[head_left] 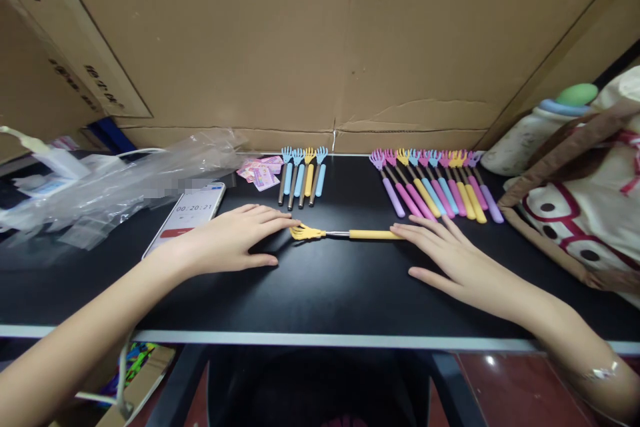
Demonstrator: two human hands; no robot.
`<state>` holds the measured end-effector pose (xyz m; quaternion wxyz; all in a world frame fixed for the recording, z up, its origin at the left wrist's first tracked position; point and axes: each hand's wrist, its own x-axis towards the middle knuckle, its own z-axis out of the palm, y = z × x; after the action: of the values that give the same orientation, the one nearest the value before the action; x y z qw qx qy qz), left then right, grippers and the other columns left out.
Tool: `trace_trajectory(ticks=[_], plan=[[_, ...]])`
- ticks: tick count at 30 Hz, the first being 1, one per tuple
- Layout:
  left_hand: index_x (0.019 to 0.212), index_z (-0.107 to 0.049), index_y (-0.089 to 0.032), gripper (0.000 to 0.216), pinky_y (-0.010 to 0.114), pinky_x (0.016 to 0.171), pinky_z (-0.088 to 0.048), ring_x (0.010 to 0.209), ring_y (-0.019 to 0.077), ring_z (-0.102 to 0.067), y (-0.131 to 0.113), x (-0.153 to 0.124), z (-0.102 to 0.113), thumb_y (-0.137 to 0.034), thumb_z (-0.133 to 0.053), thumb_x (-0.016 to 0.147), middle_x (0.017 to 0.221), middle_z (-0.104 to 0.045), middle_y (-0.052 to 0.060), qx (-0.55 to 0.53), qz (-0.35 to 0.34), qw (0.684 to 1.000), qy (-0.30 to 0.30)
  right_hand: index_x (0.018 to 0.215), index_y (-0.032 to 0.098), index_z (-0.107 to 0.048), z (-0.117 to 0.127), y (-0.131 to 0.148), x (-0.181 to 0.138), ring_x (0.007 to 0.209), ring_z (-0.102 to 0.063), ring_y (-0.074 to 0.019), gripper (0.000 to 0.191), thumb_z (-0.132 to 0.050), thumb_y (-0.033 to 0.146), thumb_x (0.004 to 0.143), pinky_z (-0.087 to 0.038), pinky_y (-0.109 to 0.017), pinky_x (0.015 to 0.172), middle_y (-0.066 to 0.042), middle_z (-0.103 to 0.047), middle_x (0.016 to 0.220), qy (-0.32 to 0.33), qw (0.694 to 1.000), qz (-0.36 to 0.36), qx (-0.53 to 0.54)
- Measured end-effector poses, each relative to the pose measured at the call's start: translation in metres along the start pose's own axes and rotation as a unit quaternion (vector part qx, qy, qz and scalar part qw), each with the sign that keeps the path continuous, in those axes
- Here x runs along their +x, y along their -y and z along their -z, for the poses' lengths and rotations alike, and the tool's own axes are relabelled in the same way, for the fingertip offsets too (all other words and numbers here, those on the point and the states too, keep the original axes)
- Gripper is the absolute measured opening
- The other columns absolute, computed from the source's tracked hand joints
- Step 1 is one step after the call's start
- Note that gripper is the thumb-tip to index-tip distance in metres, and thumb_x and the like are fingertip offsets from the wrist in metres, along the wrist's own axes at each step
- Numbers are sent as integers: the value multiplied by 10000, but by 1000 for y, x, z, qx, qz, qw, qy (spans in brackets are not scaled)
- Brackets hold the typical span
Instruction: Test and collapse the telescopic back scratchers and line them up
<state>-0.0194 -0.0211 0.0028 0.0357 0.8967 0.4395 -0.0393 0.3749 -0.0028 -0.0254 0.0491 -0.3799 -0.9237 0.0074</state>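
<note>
A yellow back scratcher [373,235] with a claw-shaped head lies sideways on the black table between my hands. My left hand [230,237] is open and flat, its fingertips at the claw end. At the handle end, the outstretched fingers of my right hand [445,253] touch or nearly touch the tip. Behind, a short row of blue and yellow back scratcher parts [309,177] shows metal rods beside loose-looking handles. To the right of that, a longer row of assembled back scratchers [435,183] in purple, pink, yellow and blue lies with the claws pointing away.
Small printed cards [263,171] lie left of the short row. A phone [195,210] running a timer is partly behind my left hand, near clear plastic bags [125,177]. A cloth bag [570,213] and a bottle [525,137] stand at right. Cardboard [310,47] walls the back.
</note>
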Motion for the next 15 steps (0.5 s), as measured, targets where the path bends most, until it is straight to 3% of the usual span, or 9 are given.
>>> trace_trajectory(ticks=[8, 15], plan=[[1356, -481, -252, 498, 346, 1061, -339, 1236, 199, -521, -10, 28, 6, -445, -571, 906, 1367, -570, 29, 37, -83, 995, -37, 1306, 242, -577, 19, -2, 15, 1295, -477, -303, 491, -481, 504, 901, -427, -513, 1017, -112, -611, 1313, 8, 1000, 17, 1], [1323, -504, -267, 426, 328, 1007, -375, 1154, 186, -574, -9, 34, 1, -402, -553, 921, 1291, -618, 23, 21, -89, 994, -55, 1295, 207, -593, 28, -3, 44, 1216, -532, -291, 481, -506, 468, 901, -375, -516, 1051, -120, -652, 1224, 10, 997, 71, -30]])
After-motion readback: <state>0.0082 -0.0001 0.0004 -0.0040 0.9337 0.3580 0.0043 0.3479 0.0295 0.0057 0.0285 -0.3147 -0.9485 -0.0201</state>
